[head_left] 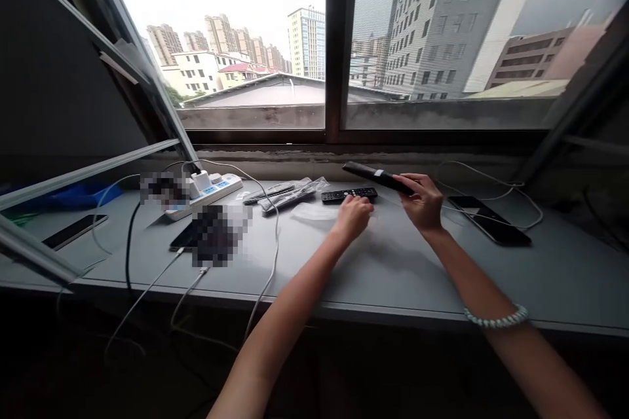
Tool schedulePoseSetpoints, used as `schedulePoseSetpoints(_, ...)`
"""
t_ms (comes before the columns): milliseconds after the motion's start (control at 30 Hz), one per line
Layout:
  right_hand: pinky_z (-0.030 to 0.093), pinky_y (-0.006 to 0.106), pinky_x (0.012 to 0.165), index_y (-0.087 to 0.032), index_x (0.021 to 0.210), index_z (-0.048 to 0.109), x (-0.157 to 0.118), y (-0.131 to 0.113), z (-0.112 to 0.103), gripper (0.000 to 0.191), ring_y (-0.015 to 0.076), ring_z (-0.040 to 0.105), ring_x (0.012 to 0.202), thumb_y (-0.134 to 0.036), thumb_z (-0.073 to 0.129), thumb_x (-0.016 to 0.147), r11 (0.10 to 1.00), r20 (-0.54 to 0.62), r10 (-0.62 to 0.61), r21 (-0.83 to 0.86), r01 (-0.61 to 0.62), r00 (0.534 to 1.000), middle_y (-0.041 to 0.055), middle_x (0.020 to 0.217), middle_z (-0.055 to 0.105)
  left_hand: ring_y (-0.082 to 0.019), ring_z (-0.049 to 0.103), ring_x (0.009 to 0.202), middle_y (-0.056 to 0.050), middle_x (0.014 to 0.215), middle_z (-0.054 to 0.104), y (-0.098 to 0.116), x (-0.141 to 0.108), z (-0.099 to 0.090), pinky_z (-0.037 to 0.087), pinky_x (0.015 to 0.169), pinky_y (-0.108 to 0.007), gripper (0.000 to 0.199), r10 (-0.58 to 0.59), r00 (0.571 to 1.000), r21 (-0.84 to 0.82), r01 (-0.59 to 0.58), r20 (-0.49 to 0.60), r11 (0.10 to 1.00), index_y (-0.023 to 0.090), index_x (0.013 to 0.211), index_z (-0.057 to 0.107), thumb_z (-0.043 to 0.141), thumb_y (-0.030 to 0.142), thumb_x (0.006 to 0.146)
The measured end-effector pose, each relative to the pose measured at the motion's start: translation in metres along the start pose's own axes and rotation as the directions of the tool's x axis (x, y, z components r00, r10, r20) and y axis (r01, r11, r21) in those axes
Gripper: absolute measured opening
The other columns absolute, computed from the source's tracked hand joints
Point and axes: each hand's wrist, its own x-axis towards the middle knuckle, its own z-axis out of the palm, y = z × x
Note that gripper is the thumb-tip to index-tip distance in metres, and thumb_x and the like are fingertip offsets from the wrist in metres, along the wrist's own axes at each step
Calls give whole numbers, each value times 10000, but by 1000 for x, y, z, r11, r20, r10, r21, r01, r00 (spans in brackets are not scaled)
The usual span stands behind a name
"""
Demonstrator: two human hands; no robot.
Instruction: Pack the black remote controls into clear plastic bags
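My right hand [423, 200] is closed round one end of a long black object [376, 175], which looks like a remote control and is held tilted above the desk. A small pale patch shows on its side. My left hand [354, 215] is over the desk with its fingers curled together, at the near edge of a black remote control with buttons [337, 196]. Whether its fingertips pinch anything is too small to tell. A clear plastic bag [314, 211] lies beside my left hand. Further left are black items in plastic wrapping [292, 198].
A white power strip [223, 190] with plugs and cables is on the grey desk [393, 281]. Phones lie at the left [73, 232] and right [491, 221]. White cables cross the desk and hang over its front edge. A window frame [335, 46] stands behind.
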Motion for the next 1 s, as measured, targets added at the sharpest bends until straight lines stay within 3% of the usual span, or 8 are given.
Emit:
schedulePoseSetpoints(100,546,318,647,-314,1071,661,1,-4,-4,371,227,575,969,-141,496,787,999,1,-44,5,44,999,59,1069,595,-153,556,857,-19,961,629,-8,1,-6,361,847,-294,207,-123,985,-83,114,-117,990,202,829,660,462,143,853)
schedulePoseSetpoints(200,531,342,715,-335,1022,682,1,-7,-8,364,233,556,1014,-128,471,810,995,-29,-100,-10,100,995,51,1108,577,-143,552,848,-11,982,616,-11,0,-7,359,851,-282,145,-179,971,-114,162,-159,980,204,797,643,508,189,849)
schedulePoseSetpoints(400,501,275,608,-343,969,698,-1,-4,-15,389,216,544,1002,-108,410,855,989,-26,-110,-103,107,994,38,1130,561,-143,553,812,-12,873,614,-15,-1,0,356,843,-282,107,-226,956,-89,213,-189,973,190,769,582,516,201,852)
schedulePoseSetpoints(567,484,242,640,-354,1002,686,-1,1,-10,410,176,562,949,-60,449,841,943,131,-221,-223,246,966,40,1037,595,-139,546,728,-4,880,612,-23,-3,3,373,767,-274,49,-306,941,-92,295,-146,951,194,775,562,561,208,822)
schedulePoseSetpoints(667,479,222,646,-374,994,684,-2,-2,-4,438,158,574,926,-27,485,816,925,223,-259,-223,308,940,34,962,596,-157,556,778,-13,911,603,-28,-4,3,374,772,-279,47,-325,935,-108,312,-139,944,200,825,557,585,234,808)
schedulePoseSetpoints(867,472,215,643,-388,998,678,-1,-3,-3,379,147,591,917,-100,469,867,939,159,-226,-226,259,961,35,883,579,-188,542,963,-44,1002,600,-26,-3,-1,341,886,-320,226,-314,929,-168,284,-194,944,201,1006,553,585,267,792)
schedulePoseSetpoints(1000,479,224,637,-364,991,680,0,2,-6,266,158,592,891,-210,496,876,955,166,-147,-232,183,975,40,903,592,-211,528,952,-68,951,605,-26,-4,-1,331,898,-359,108,-339,938,-39,337,-78,941,183,810,623,518,207,802)
